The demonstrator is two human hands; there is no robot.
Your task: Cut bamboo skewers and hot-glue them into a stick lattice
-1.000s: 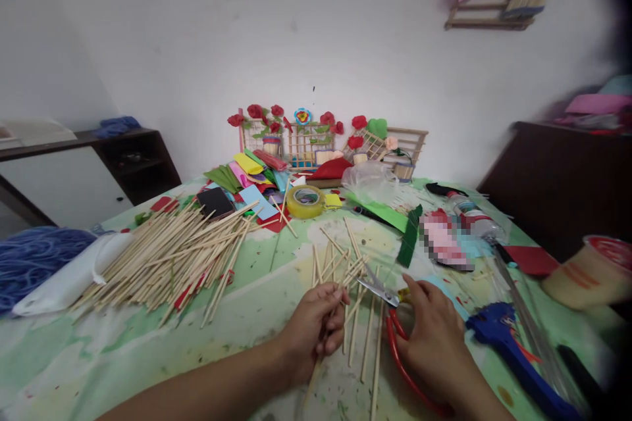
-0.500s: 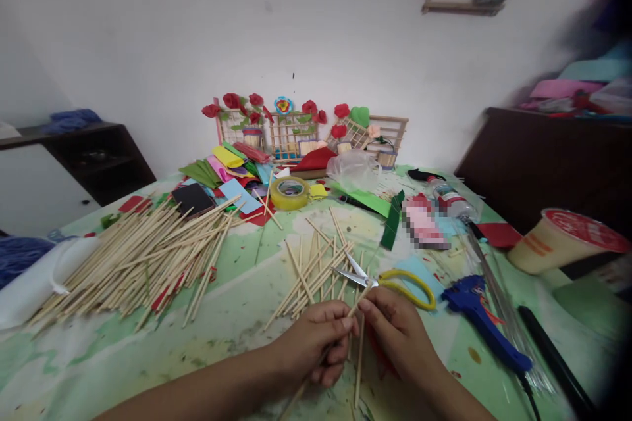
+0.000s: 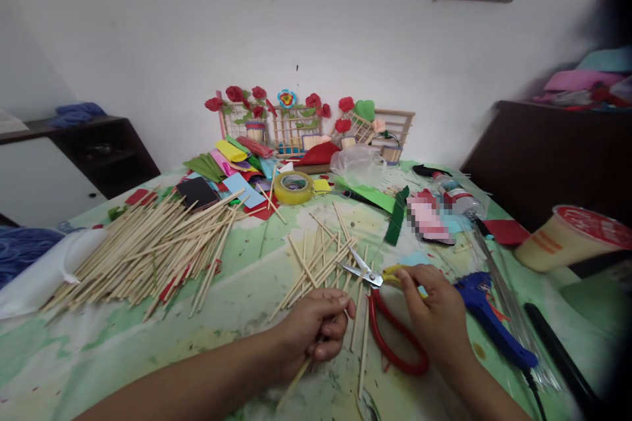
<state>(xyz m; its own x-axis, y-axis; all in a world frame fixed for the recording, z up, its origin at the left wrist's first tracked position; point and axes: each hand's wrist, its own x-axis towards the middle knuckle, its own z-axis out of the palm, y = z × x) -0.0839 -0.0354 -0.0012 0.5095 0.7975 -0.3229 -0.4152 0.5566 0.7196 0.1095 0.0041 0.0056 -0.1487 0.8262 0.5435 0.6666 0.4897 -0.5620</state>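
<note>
My left hand [image 3: 323, 325] is curled shut around a thin wooden stick [image 3: 295, 383], whose lower end pokes out beneath the palm. To its right, my right hand [image 3: 437, 312] pinches the yellow handle of the scissors [image 3: 399, 342]. The scissors' other handle is red, and their metal blades stand apart, pointing left over loose sticks. A small heap of cut sticks [image 3: 316, 263] lies just beyond my left hand. Two more sticks lie between my hands, near a shiny metal object [image 3: 368, 404] at the bottom edge.
A large pile of sticks [image 3: 148, 250] spreads on the left. Behind are tape [image 3: 293, 187], coloured paper [image 3: 230, 151] and stick frames with red paper flowers [image 3: 296, 128]. At right lie a blue glue gun [image 3: 494, 322], glue sticks [image 3: 518, 316], a bottle [image 3: 457, 194] and a cup [image 3: 567, 240].
My right hand has let go of the stick's upper end and moved right onto the scissors' yellow handle. The red handle now shows. My left hand still holds the stick.
</note>
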